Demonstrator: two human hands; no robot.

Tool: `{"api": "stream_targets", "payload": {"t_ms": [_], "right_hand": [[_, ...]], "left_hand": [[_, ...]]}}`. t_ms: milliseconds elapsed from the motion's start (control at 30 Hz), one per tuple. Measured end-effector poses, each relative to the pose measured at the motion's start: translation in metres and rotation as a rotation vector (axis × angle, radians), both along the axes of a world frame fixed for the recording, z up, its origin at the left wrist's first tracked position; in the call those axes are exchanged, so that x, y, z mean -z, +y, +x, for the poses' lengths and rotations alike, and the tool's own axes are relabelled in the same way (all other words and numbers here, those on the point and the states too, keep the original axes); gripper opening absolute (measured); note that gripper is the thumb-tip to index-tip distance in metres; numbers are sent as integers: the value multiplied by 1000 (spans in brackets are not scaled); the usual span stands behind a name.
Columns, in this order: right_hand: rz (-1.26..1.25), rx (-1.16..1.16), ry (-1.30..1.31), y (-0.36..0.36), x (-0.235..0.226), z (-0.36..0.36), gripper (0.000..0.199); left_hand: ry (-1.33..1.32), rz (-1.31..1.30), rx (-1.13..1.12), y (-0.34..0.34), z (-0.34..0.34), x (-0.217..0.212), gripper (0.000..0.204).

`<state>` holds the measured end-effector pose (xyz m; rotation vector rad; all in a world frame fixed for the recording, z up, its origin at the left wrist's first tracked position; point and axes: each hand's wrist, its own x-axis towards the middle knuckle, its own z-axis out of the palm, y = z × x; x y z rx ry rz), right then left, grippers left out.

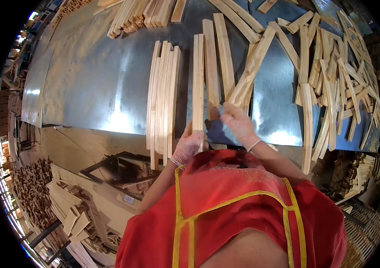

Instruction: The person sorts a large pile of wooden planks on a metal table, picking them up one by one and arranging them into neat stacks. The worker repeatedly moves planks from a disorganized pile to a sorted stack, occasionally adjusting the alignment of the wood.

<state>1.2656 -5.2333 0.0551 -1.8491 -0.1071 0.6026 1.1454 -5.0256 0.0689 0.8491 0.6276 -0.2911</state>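
My left hand (187, 146), in a pale knitted glove, is closed around the near end of a narrow pair of wooden strips (198, 85) lying side by side on the metal table. My gloved right hand (240, 126) is at the near end of a slanting wooden strip (256, 64); its fingers are blurred, so whether they grip it is unclear. Between the hands, two more strips, one of them a wider wooden strip (211, 62), point away from me. Left of my left hand lies a tight row of several strips (163, 98), their near ends overhanging the table edge.
The shiny metal table (91, 94) spans the view. A tangled heap of wooden strips (332, 76) covers its right side, and stacked strips (143, 15) lie at the far edge. Below the left edge are a dark metal frame (109, 167) and a large pile of wood pieces (33, 192).
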Motion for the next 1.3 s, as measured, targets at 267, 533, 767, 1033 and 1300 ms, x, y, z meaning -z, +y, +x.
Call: {"api": "stream_targets", "payload": {"t_ms": [267, 533, 767, 1033, 1300], "right_hand": [[-471, -402, 92, 119, -23, -16, 85], [-731, -273, -598, 117, -18, 37, 81], [-128, 150, -100, 52, -11, 52, 79], [-674, 219, -394, -28, -25, 163, 84], [-292, 349, -274, -13, -10, 152, 93]], "left_hand": [[-201, 1738, 415, 81, -8, -18, 71], [285, 1577, 363, 121, 1, 3, 87], [-86, 1839, 360, 81, 14, -25, 89], [111, -193, -14, -26, 73, 15, 46], [-22, -169, -183, -1, 56, -15, 44]]}}
